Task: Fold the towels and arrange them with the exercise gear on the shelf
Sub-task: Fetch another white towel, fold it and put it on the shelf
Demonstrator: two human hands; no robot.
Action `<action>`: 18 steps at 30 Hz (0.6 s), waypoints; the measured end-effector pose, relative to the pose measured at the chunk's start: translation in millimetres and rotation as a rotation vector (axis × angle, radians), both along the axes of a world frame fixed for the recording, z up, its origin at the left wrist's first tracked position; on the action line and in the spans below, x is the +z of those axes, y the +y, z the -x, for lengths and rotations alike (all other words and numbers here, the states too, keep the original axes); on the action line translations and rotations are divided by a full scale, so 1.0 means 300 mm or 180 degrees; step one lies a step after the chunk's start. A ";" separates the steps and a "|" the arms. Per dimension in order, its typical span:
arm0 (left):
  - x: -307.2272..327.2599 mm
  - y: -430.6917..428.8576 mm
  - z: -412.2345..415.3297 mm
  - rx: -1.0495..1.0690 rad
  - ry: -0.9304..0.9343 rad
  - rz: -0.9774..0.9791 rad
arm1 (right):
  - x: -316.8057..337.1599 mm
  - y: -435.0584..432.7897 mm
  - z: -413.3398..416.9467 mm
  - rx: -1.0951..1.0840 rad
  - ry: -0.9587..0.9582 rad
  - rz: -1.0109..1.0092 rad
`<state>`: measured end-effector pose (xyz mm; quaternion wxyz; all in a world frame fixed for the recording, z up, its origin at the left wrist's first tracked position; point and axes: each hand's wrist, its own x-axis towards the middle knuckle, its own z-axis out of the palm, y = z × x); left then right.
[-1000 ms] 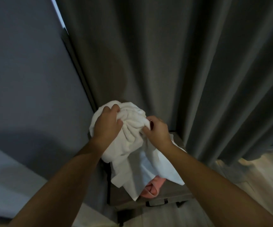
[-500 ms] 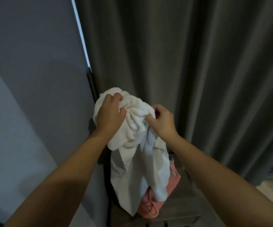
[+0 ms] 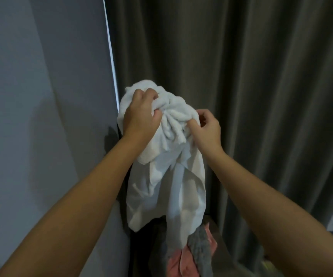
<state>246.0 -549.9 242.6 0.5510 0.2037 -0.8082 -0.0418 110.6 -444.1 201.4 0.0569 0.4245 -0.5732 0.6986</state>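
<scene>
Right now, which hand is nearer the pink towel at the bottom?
Right. The right hand pinches the white towel almost straight above the pink towel; the left hand grips it higher, further left.

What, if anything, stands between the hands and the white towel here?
Nothing visible. The left hand grips the white towel at its bunched top, and the right hand pinches a fold beside it. The towel hangs above a pink cloth and a grey cloth.
</scene>
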 end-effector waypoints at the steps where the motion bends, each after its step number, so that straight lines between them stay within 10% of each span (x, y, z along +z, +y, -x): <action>1: 0.020 0.011 -0.011 -0.0027 0.0083 0.0100 | 0.023 0.006 -0.013 -0.0010 0.0010 0.0093; 18: 0.139 0.255 -0.274 -0.0500 0.0870 0.0475 | 0.190 0.152 -0.272 0.0113 -0.0061 0.1083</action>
